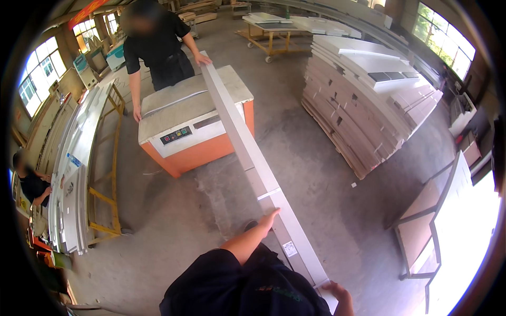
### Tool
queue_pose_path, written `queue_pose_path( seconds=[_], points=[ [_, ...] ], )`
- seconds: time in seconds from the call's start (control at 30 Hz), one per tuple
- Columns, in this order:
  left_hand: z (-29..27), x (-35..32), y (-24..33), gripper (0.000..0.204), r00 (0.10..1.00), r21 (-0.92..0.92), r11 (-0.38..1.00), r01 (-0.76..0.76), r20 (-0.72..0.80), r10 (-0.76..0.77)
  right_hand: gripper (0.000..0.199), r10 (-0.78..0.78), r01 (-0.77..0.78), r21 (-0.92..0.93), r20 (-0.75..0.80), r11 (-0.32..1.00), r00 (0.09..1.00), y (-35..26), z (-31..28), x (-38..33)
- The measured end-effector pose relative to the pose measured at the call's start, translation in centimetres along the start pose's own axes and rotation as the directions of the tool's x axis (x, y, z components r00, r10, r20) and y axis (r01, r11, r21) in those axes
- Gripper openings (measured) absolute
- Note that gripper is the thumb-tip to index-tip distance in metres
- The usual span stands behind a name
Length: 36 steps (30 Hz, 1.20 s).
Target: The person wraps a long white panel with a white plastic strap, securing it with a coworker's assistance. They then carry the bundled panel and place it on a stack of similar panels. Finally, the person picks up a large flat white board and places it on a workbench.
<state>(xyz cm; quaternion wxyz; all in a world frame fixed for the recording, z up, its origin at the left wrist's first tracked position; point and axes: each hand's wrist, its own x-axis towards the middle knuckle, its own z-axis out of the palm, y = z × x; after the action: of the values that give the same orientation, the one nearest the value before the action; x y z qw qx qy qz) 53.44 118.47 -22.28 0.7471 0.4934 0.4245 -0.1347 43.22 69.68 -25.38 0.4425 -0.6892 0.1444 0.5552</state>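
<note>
Our left hand [270,217] flat, fingers open, on long grey bundle [247,152]; right hand [340,293] gripping its near end. Coworker's hand [203,59] steadies far end over orange strapping machine [192,129].

Both hands [270,217] on long grey bundle [256,167]

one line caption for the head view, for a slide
Left hand and right hand steady a long grey bundle lying across an orange-and-white machine.
</note>
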Motion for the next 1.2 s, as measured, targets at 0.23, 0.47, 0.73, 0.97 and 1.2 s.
queue_pose_path(
  seconds=[0.23, 0.47, 0.73, 0.97, 1.2],
  points=[
    [0.7, 0.2, -0.2, 0.081, 0.999, 0.024, 0.999, -0.037, -0.011, 0.037, 0.058, -0.051, 0.032, 0.203, 0.088, 0.979, 0.995, 1.4, -0.7, -0.3],
    [1.0, -0.9, 0.5, 0.08, 1.0, 0.01, 1.0, -0.026, -0.004, 0.026, 0.062, -0.064, 0.04, 0.21, 0.105, 0.977, 0.992, 2.6, -1.4, 1.0],
    [0.6, 0.8, -0.5, 0.084, 0.999, -0.006, 0.999, -0.035, 0.03, 0.035, 0.058, -0.019, 0.01, 0.135, 0.064, 0.991, 0.998, 1.5, -1.2, 0.3],
    [1.0, -0.3, 0.2, 0.088, 0.999, 0.02, 0.999, -0.029, -0.022, 0.029, 0.055, 0.016, -0.032, 0.177, 0.092, 0.984, 0.996, 2.7, -1.9, 1.5],
    [0.8, 0.3, -0.1, 0.083, 0.999, 0.019, 0.999, -0.032, 0.0, 0.032, 0.056, -0.007, -0.025, 0.234, 0.134, 0.972, 0.991, 2.9, -2.1, 1.6]
  ],
)
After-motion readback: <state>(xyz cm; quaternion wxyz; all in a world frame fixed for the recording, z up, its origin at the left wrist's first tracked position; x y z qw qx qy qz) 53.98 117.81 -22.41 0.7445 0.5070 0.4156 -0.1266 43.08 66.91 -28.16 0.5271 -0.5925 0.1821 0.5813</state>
